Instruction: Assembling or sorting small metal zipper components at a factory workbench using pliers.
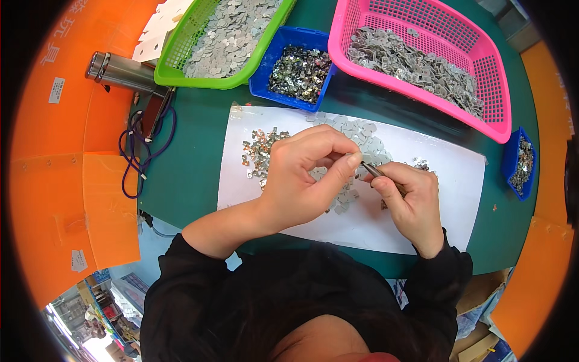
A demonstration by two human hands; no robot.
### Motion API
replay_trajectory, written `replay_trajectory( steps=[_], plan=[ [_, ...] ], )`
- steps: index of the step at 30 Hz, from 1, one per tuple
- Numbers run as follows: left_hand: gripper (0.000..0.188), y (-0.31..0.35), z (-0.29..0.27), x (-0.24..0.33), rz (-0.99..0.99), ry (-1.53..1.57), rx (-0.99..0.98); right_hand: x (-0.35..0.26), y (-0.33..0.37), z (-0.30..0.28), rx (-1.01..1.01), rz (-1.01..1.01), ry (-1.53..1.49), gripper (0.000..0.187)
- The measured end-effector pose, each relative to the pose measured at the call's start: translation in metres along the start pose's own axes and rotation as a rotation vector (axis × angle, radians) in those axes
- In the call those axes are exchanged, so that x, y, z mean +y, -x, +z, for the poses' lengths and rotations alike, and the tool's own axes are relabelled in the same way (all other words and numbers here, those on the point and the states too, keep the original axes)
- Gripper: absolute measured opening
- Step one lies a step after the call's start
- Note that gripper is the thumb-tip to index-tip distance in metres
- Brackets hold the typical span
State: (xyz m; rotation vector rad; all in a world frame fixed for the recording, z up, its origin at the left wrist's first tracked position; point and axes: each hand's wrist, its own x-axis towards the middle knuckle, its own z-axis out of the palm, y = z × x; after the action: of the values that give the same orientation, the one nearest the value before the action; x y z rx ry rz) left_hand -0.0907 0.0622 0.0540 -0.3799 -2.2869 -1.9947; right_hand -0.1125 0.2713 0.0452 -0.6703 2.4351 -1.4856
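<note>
Over a white sheet (455, 193) my two hands meet. My left hand (301, 178) is closed in a pinch of thumb and forefinger; the small piece at its fingertips is mostly hidden. With closed fingers, my right hand (416, 202) grips a slim dark metal tool (373, 171), like tweezers, its tip touching or close to the left fingertips. Flat grey metal plates (373, 142) lie scattered beneath and beyond the hands. Beside my left hand is a heap of small silver and coppery metal parts (256, 148). More small metal parts (421, 163) show past my right hand.
At the back stand a green basket (226, 82) of flat pieces, a blue bin (279, 99) of small parts and a pink basket (416, 90) of metal pieces. Another blue bin (528, 190) sits far right. A steel flask (126, 72) and purple cord (128, 160) are left.
</note>
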Motion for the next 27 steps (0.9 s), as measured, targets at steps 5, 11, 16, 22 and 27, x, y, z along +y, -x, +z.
replay_trajectory(
  steps=[5,11,16,22,27],
  plan=[
    [0.007,0.001,0.0,0.001,0.028,-0.033,-0.004,-0.004,0.002,0.005,0.047,0.033,-0.007,0.023],
    [0.007,0.005,0.004,-0.003,0.048,-0.047,0.032,-0.009,0.001,0.01,0.046,0.026,-0.015,0.024],
    [0.005,0.006,0.006,-0.007,0.056,-0.049,0.088,-0.013,0.0,0.011,0.053,0.014,0.129,0.026],
    [0.007,0.004,0.006,-0.004,-0.069,0.155,0.069,-0.014,-0.002,0.006,0.018,0.018,0.022,0.028],
    [0.007,0.006,0.007,-0.007,-0.052,0.114,0.071,-0.009,0.001,0.004,-0.029,0.057,-0.002,0.03]
  ],
)
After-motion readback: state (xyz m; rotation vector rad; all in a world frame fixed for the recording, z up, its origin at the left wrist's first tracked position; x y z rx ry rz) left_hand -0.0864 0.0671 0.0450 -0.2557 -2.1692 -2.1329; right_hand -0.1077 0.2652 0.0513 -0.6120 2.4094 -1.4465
